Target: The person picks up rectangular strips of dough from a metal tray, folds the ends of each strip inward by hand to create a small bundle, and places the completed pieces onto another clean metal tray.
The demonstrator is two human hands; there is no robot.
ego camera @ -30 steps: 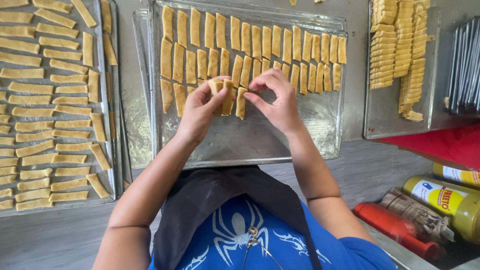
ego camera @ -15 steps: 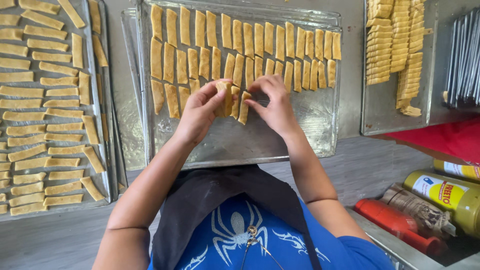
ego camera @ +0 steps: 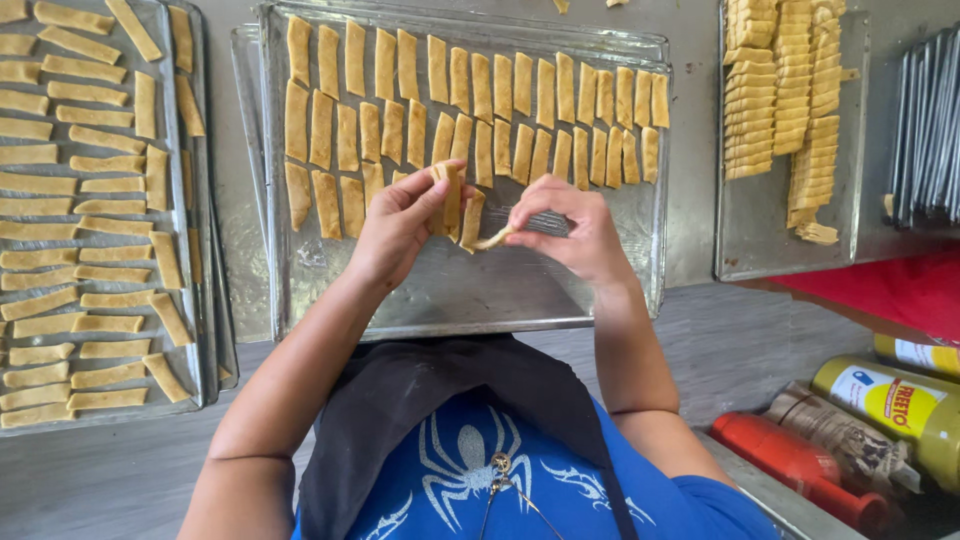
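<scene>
Now a pale, floppy dough strip [ego camera: 490, 238] droops above the metal tray [ego camera: 450, 290], pinched in the right hand [ego camera: 565, 225]; the left hand [ego camera: 400, 220] grips another piece [ego camera: 445, 172]. Earlier, both hands met together.

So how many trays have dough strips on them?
3: left tray, middle tray under the hands, right tray. More trays seem stacked beneath.

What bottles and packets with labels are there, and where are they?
Yellow-green plastic bottle with a yellow-and-red label: lying at the lower right.
Red plastic bottle: lying just below it, toward the person.
Brown crinkly packet: lying between those two.
Another bottle with a white label: right edge, mostly cut off.
</scene>
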